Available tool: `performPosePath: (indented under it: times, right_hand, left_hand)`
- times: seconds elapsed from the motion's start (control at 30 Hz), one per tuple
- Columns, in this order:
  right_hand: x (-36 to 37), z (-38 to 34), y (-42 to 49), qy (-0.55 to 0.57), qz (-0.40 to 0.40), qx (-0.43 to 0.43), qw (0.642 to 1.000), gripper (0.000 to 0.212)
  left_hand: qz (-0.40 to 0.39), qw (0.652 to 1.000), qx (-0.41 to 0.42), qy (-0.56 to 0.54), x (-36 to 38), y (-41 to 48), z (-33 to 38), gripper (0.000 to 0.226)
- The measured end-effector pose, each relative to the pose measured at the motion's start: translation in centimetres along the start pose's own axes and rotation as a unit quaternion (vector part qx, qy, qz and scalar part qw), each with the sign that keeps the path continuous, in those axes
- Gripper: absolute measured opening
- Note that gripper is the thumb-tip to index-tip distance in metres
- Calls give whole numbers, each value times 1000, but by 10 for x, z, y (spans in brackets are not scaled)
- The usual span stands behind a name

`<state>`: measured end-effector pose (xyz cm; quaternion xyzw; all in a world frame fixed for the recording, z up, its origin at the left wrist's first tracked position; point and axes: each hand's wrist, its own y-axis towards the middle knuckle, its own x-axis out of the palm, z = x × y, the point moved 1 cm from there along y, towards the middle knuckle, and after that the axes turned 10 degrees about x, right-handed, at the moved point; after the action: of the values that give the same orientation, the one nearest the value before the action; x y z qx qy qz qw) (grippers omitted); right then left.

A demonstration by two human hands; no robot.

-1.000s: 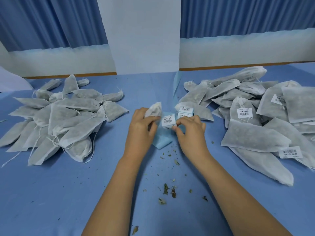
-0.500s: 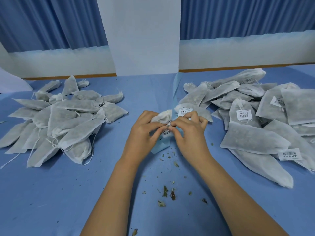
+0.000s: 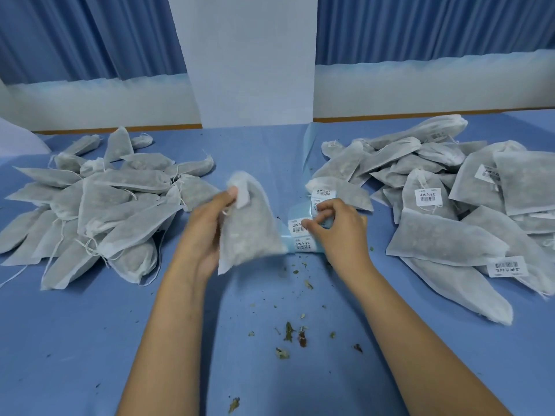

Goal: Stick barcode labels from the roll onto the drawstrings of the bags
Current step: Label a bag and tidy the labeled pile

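My left hand (image 3: 207,229) grips a white drawstring bag (image 3: 247,223) by its neck and lifts it above the table's middle; a white label (image 3: 242,193) shows near its top by my thumb. The blue label strip (image 3: 300,232) with barcode labels lies just right of it. My right hand (image 3: 333,232) rests on the strip, its fingertips pinching at a barcode label (image 3: 295,225). A pile of unlabelled bags (image 3: 99,205) lies on the left. Bags carrying barcode labels (image 3: 450,202) are heaped on the right.
Blue cloth covers the table (image 3: 75,340). Dried leaf crumbs (image 3: 289,331) are scattered on it between my forearms. A white panel (image 3: 249,61) and blue curtains stand behind the far edge.
Both hands were together folding a label at the bag's string. Now my left hand has lifted the bag up and left, and my right hand has moved right onto the label strip.
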<state>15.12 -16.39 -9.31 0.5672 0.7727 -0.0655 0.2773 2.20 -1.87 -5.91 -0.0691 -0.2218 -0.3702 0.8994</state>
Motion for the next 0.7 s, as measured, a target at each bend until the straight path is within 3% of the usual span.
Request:
performPosePath:
  times: [0.1,0.17,0.3,0.4,0.7]
  right_hand:
    - [-9,-5,0,12,53,-56,997,19]
    - [-19,-13,-3,88,32,-105,990,15]
    - [-25,-24,-14,121,-117,-116,979,11]
    - [-25,-24,-14,101,-144,-109,978,4]
    - [-41,-19,-5,256,-279,-20,925,13]
  left_hand:
    - [-135,976,-67,160,12,-9,-11,15]
    - [-168,963,-81,194,17,-13,-17,16]
    - [-145,960,-57,235,15,-10,-21,17]
    - [-136,957,-35,256,13,-10,-21,19]
    - [-155,962,10,226,13,-9,-16,23]
